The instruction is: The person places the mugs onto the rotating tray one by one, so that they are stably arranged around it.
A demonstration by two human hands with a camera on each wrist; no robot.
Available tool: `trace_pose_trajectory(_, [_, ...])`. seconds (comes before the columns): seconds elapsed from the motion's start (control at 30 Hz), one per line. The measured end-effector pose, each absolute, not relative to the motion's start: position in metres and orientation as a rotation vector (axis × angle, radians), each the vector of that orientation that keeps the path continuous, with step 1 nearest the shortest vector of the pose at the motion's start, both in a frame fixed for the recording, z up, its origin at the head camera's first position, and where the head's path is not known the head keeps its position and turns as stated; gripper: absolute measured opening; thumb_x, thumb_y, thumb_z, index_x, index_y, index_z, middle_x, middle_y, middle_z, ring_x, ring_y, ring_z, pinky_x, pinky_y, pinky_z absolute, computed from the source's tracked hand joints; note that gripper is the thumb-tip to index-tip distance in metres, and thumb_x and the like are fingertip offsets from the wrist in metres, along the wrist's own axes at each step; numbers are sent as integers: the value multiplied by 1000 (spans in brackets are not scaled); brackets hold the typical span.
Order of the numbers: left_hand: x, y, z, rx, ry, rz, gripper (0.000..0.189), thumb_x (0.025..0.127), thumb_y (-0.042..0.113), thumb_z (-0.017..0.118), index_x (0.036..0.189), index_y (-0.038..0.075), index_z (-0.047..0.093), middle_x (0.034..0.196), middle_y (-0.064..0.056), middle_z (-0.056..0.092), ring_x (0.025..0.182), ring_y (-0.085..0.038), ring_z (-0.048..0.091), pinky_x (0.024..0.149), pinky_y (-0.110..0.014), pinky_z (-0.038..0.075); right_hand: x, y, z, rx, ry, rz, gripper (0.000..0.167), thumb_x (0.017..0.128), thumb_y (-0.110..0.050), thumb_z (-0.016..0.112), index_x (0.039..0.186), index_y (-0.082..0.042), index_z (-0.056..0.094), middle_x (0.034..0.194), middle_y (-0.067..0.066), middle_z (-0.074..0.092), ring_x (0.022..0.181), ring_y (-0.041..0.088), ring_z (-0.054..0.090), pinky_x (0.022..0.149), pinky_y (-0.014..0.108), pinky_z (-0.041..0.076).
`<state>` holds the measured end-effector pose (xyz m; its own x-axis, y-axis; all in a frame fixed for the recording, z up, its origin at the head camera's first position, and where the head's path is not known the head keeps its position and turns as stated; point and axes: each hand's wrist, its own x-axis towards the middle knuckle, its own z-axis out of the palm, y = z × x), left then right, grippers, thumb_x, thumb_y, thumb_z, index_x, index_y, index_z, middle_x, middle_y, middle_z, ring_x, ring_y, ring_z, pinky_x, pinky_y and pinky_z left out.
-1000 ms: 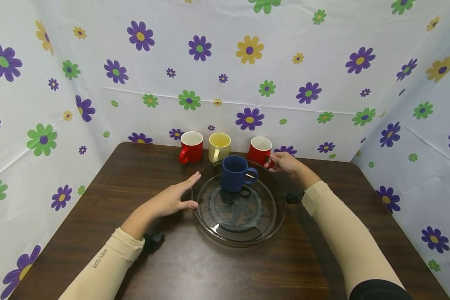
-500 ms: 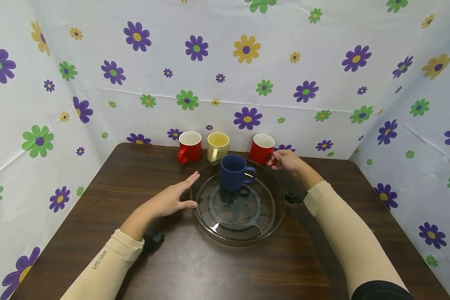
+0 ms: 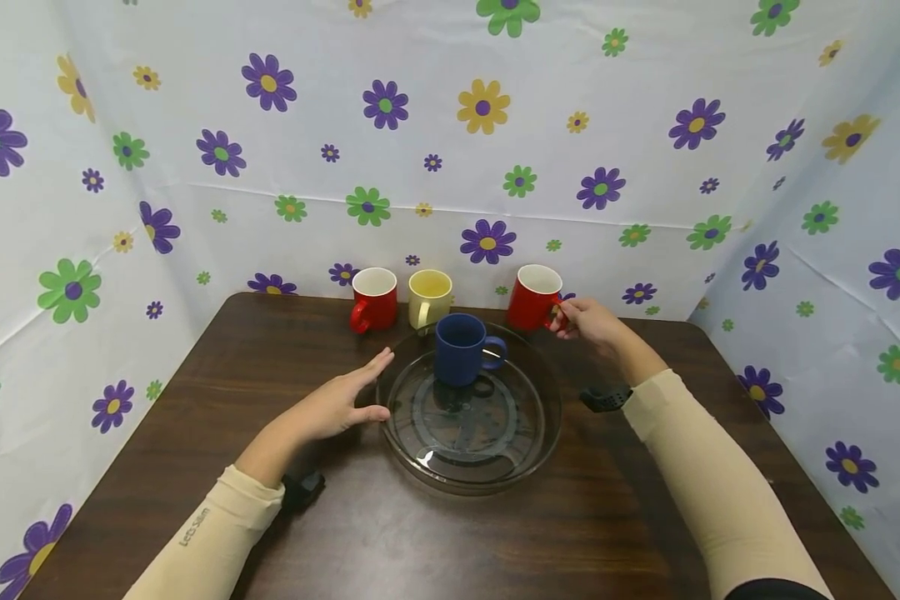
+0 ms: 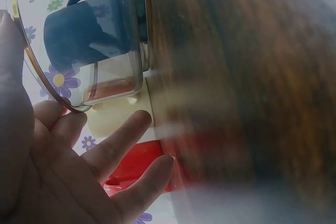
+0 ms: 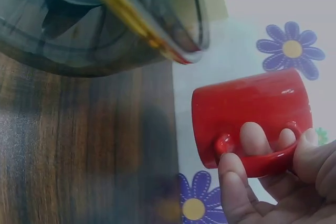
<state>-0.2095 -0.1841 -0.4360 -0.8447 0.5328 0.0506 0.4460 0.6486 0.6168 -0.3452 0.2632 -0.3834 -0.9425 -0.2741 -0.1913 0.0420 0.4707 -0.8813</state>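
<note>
My right hand (image 3: 588,327) grips a red mug (image 3: 532,297) by its handle, behind the right side of a round clear glass dish (image 3: 468,471). In the right wrist view, fingers curl through the handle of the red mug (image 5: 252,114). My left hand (image 3: 330,408) has its fingers spread at the left side of the dish. The left wrist view shows fingertips at the rim of the glass dish (image 4: 39,74), and whether they press on it I cannot tell. A blue mug (image 3: 457,354) stands upright inside the dish, toward its back, handle to the right.
A second red mug (image 3: 375,302) and a yellow mug (image 3: 429,297) stand behind the dish, near the back edge of the dark wooden table (image 3: 540,542). Flower-patterned white cloth (image 3: 285,150) rises at the back and both sides.
My right hand has moved the red mug to the right and slightly up, away from the yellow mug. The left hand, dish and blue mug keep their places; the head view has shifted a little.
</note>
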Motion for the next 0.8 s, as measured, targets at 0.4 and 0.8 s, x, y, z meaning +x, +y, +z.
trace_pose_trajectory(0.4, [-207,-184,-437,809,2734,984,92,93,34,74,163,10,19,168,-13,16,147,-41,32,116,-62,27,-322,276,-357,-184,2502,-1464,38,112,-26,38,110,7,55,104,21,66,90,28,64,88,35,57])
trace_pose_trajectory(0.8, [-204,-184,-436,821,2729,1000,92,94,35,73,163,8,19,167,-16,16,144,-43,37,115,-64,28,-292,279,-325,-268,2511,-1492,36,111,-21,39,103,9,56,95,15,67,84,21,65,78,28,58])
